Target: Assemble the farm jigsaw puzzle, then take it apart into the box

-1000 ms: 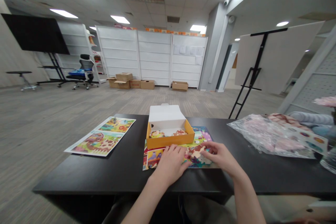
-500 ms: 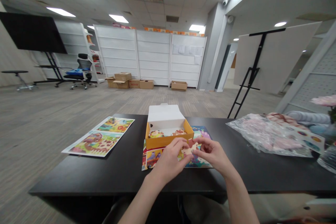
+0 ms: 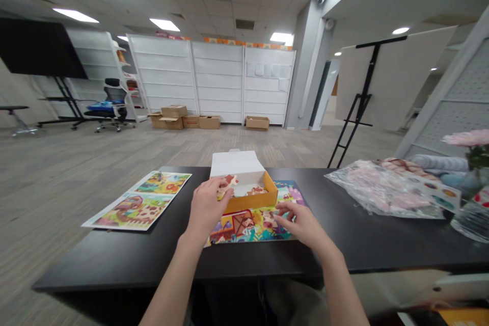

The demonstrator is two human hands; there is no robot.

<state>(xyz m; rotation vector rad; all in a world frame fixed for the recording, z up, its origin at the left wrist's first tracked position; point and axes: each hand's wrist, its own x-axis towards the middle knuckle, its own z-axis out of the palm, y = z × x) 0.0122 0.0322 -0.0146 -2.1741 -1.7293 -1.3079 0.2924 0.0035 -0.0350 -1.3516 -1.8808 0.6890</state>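
An open yellow box (image 3: 250, 201) with a raised white lid (image 3: 237, 163) stands on a colourful picture board (image 3: 239, 226). My left hand (image 3: 208, 201) is at the box's left side, its fingers closed on a brown and cream puzzle piece (image 3: 231, 180) over the box. More printed pieces (image 3: 256, 190) lie inside, toward the right. Near the box's front right corner, my right hand (image 3: 300, 221) hovers over the board, fingers curled and apart, with nothing visible between them.
Two printed pictures on a white sheet (image 3: 139, 201) lie at the left of the black table (image 3: 160, 254). To the right are a clear plastic bag with pink contents (image 3: 382, 191), rolled fabric (image 3: 439, 163) and a pink flower (image 3: 466, 137).
My hands have moved apart. The left has carried the piece leftward to the box; the right has let go of it and stays near the board. The view has shifted slightly.
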